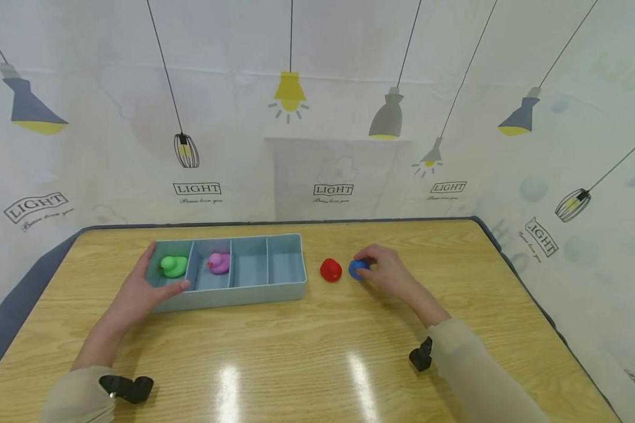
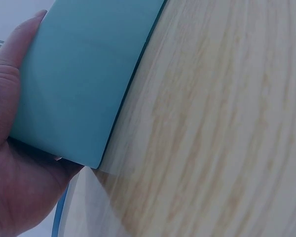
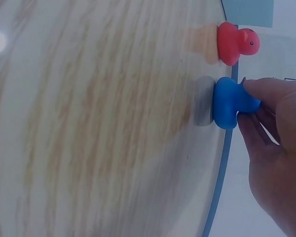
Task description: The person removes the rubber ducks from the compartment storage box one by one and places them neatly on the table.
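My left hand (image 1: 140, 289) holds the left end of a blue-grey divided box (image 1: 227, 296), its thumb along the near rim. In the left wrist view that hand (image 2: 10, 123) wraps the corner of the box (image 2: 89, 84). The leftmost compartment has a green rubber duck (image 1: 174, 267) in it, and the one beside it a purple rubber duck (image 1: 219, 263). My right hand (image 1: 388, 271) pinches a blue rubber duck (image 3: 227, 103) by the head between thumb and fingers. Just left of the blue duck stands a red rubber duck (image 1: 330, 270).
The wooden table (image 1: 296, 352) ends in a dark edge at the back and sides. Behind it hangs a pale curtain (image 1: 338, 164) printed with lamps. The two right compartments of the box hold no ducks. A small black device (image 1: 422, 354) sits at each wrist.
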`<state>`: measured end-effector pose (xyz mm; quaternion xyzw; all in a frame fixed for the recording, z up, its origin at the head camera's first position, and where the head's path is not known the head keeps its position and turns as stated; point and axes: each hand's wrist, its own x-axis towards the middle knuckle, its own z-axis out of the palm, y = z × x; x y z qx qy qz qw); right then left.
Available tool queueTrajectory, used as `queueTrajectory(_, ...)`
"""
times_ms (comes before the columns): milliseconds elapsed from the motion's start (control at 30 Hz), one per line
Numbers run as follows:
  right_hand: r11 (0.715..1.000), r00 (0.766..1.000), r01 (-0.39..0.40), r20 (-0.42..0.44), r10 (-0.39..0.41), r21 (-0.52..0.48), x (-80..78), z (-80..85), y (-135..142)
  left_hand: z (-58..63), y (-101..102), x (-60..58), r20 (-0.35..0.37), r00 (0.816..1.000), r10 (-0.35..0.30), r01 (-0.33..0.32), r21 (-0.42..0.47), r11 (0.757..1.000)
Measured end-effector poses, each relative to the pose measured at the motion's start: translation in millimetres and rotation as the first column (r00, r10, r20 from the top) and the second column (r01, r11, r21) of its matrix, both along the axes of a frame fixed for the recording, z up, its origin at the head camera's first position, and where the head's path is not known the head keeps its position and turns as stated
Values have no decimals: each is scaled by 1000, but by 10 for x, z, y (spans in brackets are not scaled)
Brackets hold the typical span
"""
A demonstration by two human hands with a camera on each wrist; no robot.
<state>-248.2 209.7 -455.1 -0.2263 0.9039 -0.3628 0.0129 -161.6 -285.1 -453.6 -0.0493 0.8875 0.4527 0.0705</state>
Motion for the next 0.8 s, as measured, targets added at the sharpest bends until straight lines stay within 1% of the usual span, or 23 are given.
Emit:
queueTrajectory(167,1000,1000,-31,0,31,-2,-9,5,26,-1,0,3,-5,1000,-2,2,3,1000)
queueTrajectory(333,998,998,-60,27,61,-16,-6,23,46,-3,2,2,-8,1000,-4,4,11,1000)
queueTrajectory(533,997,996,-71,49,71,-14,-1,52,41,5,6,1,-11,1000,-4,4,13,1000)
queueTrajectory(800,996,996,-85,32,85,5,-15,41,56,6,1,-1,-4,1000,-4,4,6,1000)
